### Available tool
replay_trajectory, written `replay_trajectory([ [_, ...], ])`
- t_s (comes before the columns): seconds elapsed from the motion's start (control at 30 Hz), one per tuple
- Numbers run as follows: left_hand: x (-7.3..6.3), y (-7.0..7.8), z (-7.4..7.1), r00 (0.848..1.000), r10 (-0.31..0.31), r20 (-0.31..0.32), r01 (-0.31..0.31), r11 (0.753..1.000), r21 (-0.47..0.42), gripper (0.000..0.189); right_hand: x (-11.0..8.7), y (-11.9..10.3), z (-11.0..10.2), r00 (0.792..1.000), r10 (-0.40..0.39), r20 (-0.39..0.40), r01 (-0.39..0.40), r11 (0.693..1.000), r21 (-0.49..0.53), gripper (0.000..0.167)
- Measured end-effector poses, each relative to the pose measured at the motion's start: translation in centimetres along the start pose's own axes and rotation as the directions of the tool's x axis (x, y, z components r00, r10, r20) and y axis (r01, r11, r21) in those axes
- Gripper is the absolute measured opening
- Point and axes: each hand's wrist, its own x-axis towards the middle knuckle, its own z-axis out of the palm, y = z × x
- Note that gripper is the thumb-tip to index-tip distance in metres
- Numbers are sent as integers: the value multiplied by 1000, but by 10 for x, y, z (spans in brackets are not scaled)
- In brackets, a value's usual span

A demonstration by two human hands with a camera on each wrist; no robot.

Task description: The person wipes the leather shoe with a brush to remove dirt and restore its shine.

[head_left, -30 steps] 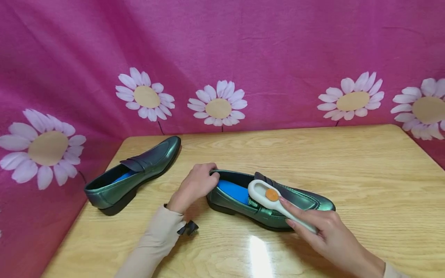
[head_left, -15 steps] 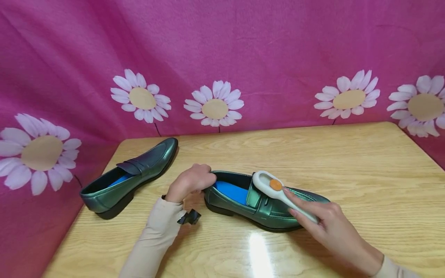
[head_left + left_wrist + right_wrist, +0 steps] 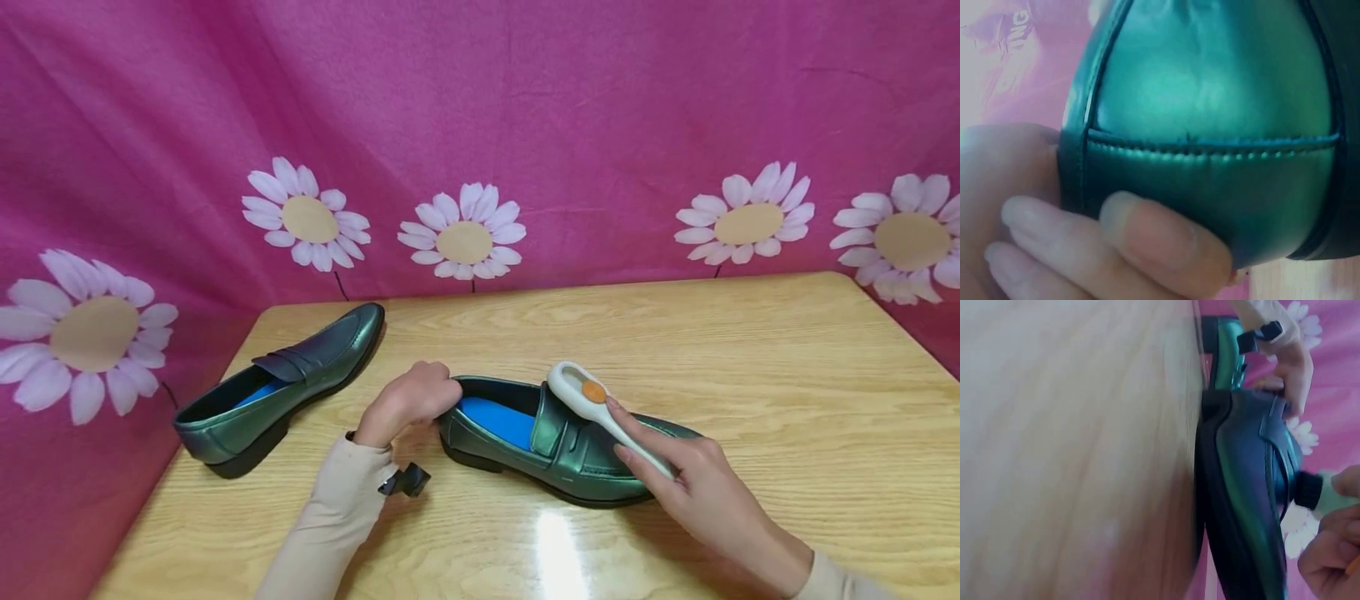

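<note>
A metallic green loafer (image 3: 525, 442) with a blue insole (image 3: 501, 422) sits on the wooden table (image 3: 787, 367), toe to the right. At its heel, my left hand (image 3: 411, 402) grips the back rim; in the left wrist view curled fingers (image 3: 1154, 244) lie against the stitched heel. My right hand (image 3: 708, 492) holds a white shoe brush (image 3: 570, 387) by its handle, the forefinger near an orange button (image 3: 594, 392). The brush head lies over the loafer's strap. In the right wrist view its dark bristles (image 3: 1308, 489) meet the top of the shoe.
A second matching loafer (image 3: 288, 387) stands at the table's left side, toe pointing to the back right. Behind the table hangs a magenta cloth (image 3: 600, 100) printed with white daisies. A small black clip-like piece (image 3: 405, 481) sits at the left cuff.
The right hand has moved the brush from over the shoe's opening and near side up to the strap's far side. The left hand stays at the heel.
</note>
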Motion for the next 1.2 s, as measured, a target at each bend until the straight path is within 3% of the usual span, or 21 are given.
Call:
replay_trajectory([
  [0.1,0,-2,1,1000,10,-11,-11,999,-49,17,-2,-4,1,998,-61,-3,61,998,28,61],
  [0.23,0,-5,3,999,22,-47,-29,988,-154,14,-2,-6,0,996,-84,-1,84,996,42,61],
  [0.33,0,-10,5,993,15,-115,-42,972,-232,12,-3,-5,0,995,-97,9,97,994,41,61],
  [0.47,-1,-14,11,973,-2,-230,-74,943,-324,12,-3,-5,1,993,-117,27,116,992,47,60],
  [0.63,-2,-11,23,945,-5,-328,-126,918,-376,13,-2,-5,0,999,-47,25,47,998,32,59],
  [0.8,-6,-5,32,917,22,-399,-170,926,-337,11,2,-4,-4,1000,-10,-26,10,1000,-8,64],
  [0.97,-14,1,42,895,70,-441,-195,950,-244,8,4,-3,-6,995,-55,-83,48,995,-83,67],
  [1.1,-24,2,50,906,55,-419,-144,972,-184,20,5,-6,-8,994,-48,-96,39,994,-98,66],
  [1.2,-33,4,54,917,38,-396,-95,987,-126,28,4,-14,-11,998,30,-46,-34,995,-92,64],
])
